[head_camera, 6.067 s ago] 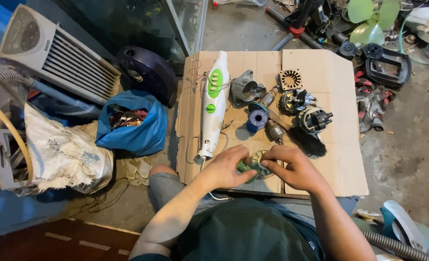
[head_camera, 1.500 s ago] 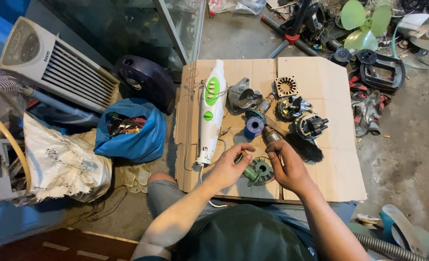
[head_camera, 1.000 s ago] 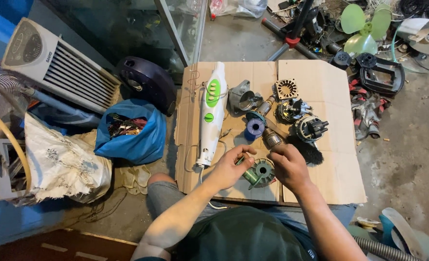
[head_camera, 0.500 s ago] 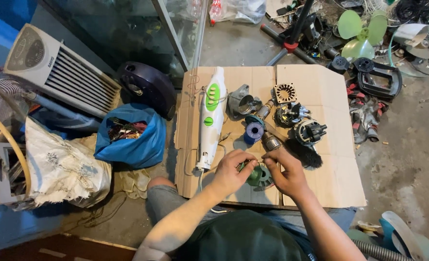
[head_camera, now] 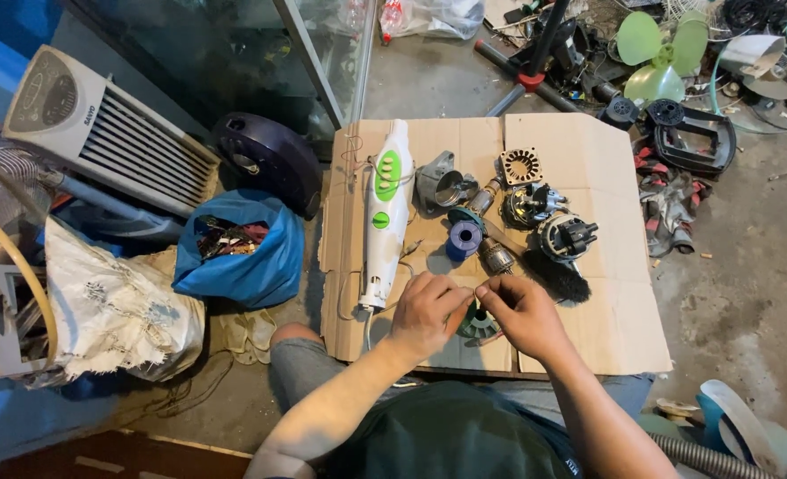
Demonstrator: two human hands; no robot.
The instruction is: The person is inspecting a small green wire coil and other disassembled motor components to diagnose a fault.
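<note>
My left hand (head_camera: 429, 309) and my right hand (head_camera: 519, 310) meet fingertip to fingertip over a small green round motor part (head_camera: 476, 325) on the cardboard sheet (head_camera: 615, 319). Both pinch something thin just above that part; it is too small to identify. A copper-wound rotor (head_camera: 497, 257) lies just beyond my right fingers, and a black brush (head_camera: 557, 276) lies to its right. A blue spool (head_camera: 463, 239) sits behind my left hand. A white and green appliance housing (head_camera: 385, 213) lies lengthwise to the left.
Further back on the cardboard are a grey motor housing (head_camera: 442, 184), a stator ring (head_camera: 521, 165) and two black motor assemblies (head_camera: 567, 237). A blue bag of scrap (head_camera: 238, 253), a white fan heater (head_camera: 101, 133) and a dark dome (head_camera: 265, 160) stand left. Fan parts litter the floor at the right.
Both hands have drawn together over the green part, fingertips now pinched close above it. The view has shifted slightly; the parts on the cardboard have not moved.
</note>
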